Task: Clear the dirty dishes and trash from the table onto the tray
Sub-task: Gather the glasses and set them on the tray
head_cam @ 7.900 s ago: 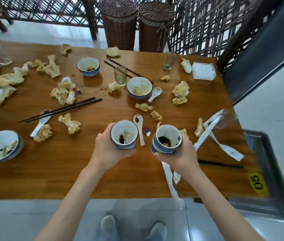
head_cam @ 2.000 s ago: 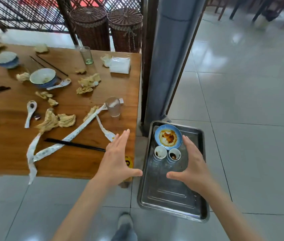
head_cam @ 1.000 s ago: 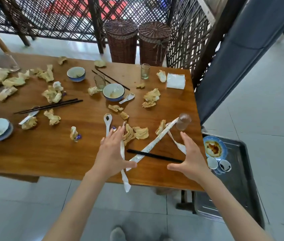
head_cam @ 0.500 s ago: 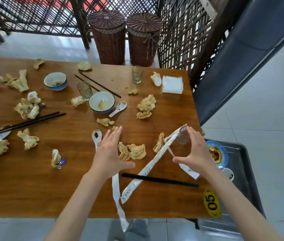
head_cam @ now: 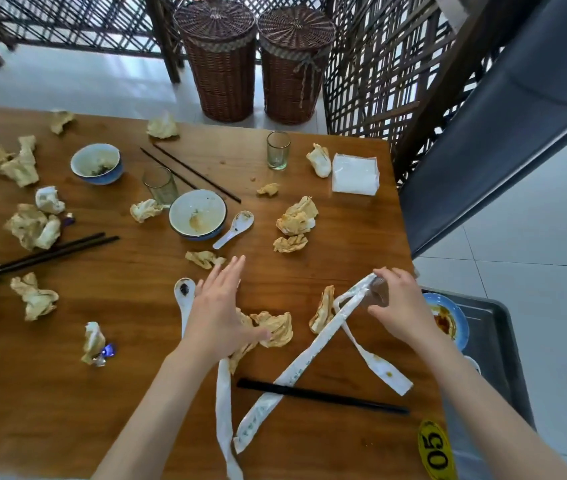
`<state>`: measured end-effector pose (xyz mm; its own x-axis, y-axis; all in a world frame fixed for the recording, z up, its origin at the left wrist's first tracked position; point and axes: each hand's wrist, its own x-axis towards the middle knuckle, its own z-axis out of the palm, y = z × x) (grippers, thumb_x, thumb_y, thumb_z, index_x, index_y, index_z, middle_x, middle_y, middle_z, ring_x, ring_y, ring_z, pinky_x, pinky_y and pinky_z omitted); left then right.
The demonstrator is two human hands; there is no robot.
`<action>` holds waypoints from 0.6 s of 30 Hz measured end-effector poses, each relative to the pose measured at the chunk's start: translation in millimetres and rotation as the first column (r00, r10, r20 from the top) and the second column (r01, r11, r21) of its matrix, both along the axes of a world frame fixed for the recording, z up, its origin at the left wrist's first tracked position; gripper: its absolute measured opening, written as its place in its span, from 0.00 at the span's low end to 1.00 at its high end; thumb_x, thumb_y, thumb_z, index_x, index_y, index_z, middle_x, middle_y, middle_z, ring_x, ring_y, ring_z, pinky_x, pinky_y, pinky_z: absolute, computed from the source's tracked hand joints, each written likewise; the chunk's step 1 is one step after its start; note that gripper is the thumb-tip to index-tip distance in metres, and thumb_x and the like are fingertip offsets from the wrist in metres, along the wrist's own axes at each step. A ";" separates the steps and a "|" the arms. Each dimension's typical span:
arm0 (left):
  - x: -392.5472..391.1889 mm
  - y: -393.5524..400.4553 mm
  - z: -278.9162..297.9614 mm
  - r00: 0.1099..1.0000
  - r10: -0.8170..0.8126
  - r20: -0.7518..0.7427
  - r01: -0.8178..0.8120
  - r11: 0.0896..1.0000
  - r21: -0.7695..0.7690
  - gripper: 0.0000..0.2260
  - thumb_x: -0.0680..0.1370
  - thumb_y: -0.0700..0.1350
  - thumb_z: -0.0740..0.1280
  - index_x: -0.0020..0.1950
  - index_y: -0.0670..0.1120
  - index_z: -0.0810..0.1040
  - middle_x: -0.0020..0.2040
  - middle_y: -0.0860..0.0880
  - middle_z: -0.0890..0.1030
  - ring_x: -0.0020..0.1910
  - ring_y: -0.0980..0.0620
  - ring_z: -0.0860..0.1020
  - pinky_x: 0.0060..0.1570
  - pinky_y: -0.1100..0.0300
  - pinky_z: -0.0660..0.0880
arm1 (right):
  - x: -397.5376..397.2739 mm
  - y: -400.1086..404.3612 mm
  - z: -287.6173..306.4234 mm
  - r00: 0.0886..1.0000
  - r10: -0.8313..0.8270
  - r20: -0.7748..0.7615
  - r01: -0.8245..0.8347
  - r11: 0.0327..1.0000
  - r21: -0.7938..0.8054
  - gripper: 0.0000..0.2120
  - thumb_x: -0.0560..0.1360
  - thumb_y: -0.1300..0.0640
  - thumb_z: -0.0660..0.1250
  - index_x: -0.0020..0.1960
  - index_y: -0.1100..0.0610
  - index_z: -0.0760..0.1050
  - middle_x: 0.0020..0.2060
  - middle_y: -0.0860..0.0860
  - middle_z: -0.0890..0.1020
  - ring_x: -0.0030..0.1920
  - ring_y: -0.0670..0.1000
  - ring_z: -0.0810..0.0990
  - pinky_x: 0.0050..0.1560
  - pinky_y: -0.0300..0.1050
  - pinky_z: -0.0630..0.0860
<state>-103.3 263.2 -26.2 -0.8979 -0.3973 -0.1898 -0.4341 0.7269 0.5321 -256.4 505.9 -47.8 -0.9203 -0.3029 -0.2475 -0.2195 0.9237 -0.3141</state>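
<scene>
My right hand (head_cam: 396,308) grips a small clear glass (head_cam: 375,292) near the table's right edge, with a white paper chopstick sleeve (head_cam: 310,362) lying against it. My left hand (head_cam: 218,311) hovers flat, fingers straight, over crumpled stained napkins (head_cam: 273,327) and next to a white spoon (head_cam: 185,299). The metal tray (head_cam: 497,344) sits on the floor to the right and holds a blue sauce dish (head_cam: 446,318). A blue-rimmed bowl (head_cam: 197,214), a second bowl (head_cam: 96,162), two more glasses (head_cam: 278,150) (head_cam: 160,185) and black chopsticks (head_cam: 320,396) stay on the wooden table (head_cam: 136,393).
Several crumpled napkins (head_cam: 32,226) litter the left half of the table. A folded white napkin pack (head_cam: 355,174) lies at the back right corner. Two wicker baskets (head_cam: 219,60) and a lattice screen stand behind the table. A yellow 05 tag (head_cam: 436,452) marks the near right corner.
My right hand has closed round the small glass at the table's right edge. My left hand has moved forward over the napkins. The view has shifted closer to the table.
</scene>
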 end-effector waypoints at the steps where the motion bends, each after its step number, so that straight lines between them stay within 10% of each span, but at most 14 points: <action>1: -0.4 -0.9 0.6 1.000 -0.003 0.004 0.003 1.000 0.004 0.55 0.58 0.59 0.79 0.77 0.53 0.49 0.76 0.54 0.55 0.76 0.52 0.48 0.73 0.45 0.52 | -0.9 -0.5 -0.6 1.000 -0.003 -0.005 0.003 1.000 -0.009 0.30 0.69 0.58 0.73 0.68 0.51 0.66 0.67 0.54 0.70 0.64 0.54 0.72 0.58 0.47 0.73; 18: 25.5 -80.6 7.6 0.994 0.106 -0.008 -0.106 0.994 -0.033 0.54 0.60 0.60 0.78 0.77 0.53 0.50 0.76 0.53 0.56 0.76 0.51 0.50 0.72 0.47 0.50 | 17.5 -103.7 60.2 0.991 0.125 -0.054 -0.133 0.975 -0.178 0.24 0.66 0.52 0.76 0.60 0.51 0.74 0.50 0.50 0.77 0.48 0.46 0.74 0.38 0.31 0.67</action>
